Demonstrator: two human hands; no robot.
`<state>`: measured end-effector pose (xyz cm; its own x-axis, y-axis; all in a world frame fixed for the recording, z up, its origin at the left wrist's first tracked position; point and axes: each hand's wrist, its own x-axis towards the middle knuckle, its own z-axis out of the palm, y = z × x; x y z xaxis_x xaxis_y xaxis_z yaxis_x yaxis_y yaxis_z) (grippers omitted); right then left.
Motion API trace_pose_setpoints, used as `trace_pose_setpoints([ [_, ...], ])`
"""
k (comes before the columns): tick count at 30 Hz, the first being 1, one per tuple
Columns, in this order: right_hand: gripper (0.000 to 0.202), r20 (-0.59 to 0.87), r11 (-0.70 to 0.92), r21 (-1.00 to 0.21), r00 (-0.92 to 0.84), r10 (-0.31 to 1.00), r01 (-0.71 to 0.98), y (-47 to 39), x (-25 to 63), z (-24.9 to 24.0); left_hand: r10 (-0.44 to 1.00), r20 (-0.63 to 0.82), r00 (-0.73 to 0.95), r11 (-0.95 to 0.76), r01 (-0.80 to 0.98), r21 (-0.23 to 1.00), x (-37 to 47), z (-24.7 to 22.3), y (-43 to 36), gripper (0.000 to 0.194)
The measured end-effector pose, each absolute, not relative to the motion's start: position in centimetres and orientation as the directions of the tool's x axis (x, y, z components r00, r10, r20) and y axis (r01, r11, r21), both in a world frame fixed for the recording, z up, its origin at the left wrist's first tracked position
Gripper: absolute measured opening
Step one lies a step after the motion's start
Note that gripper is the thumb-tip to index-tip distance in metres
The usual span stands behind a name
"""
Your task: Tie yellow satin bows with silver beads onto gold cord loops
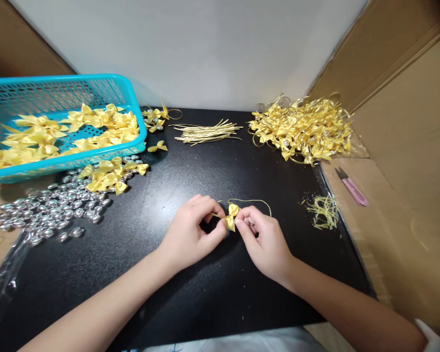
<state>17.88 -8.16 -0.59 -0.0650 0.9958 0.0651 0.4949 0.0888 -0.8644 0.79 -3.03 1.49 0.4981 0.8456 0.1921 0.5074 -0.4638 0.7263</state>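
Between my two hands, over the middle of the black table, is a yellow ribbon bow (231,218). My left hand (195,230) pinches the bow's left side with thumb and forefinger. My right hand (263,240) is closed on its right side, thumb against forefinger. A thin gold cord (254,200) loops out behind the bow and runs down to my right hand. What lies under the fingertips is hidden.
A turquoise basket (135,105) of yellow bows stands at left, with silver beads (64,208) before it. Gold cords (208,132) lie at the back, beside a heap of finished bows (304,129). Pink-handled snips (352,188) and cord scraps (323,212) lie right.
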Motion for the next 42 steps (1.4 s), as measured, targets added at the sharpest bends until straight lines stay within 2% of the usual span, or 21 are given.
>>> trace_pose_setpoints([
  [4,0.014,0.065,0.087,-0.863,-0.062,0.996,0.498,-8.1,17.9,-0.6,0.894,0.113,0.433,-0.349,0.518,0.781,0.9,1.2,-3.1,0.010],
  [7,0.013,0.062,0.080,-0.865,-0.053,0.997,0.495,-8.1,17.9,-0.6,0.900,0.111,0.422,-0.334,0.501,0.799,0.9,1.0,-3.2,0.011],
  [15,0.013,0.061,0.074,-0.871,-0.043,0.997,0.487,-8.1,17.9,-0.5,0.883,0.179,0.433,-0.393,0.477,0.786,1.1,0.9,-3.5,0.015],
  [27,0.013,0.065,0.072,-0.879,-0.030,0.997,0.472,-8.2,17.8,-0.6,0.795,0.365,0.484,-0.588,0.469,0.659,1.3,0.7,-4.0,0.015],
  [34,0.012,0.056,0.057,-0.890,-0.014,0.998,0.453,-8.3,17.8,-0.7,0.843,0.343,0.413,-0.526,0.504,0.686,1.3,0.6,-4.2,0.006],
  [42,0.012,0.053,0.052,-0.899,-0.009,0.999,0.434,-8.3,17.7,-0.8,0.821,0.375,0.431,-0.563,0.501,0.657,1.2,0.6,-4.0,0.007],
])
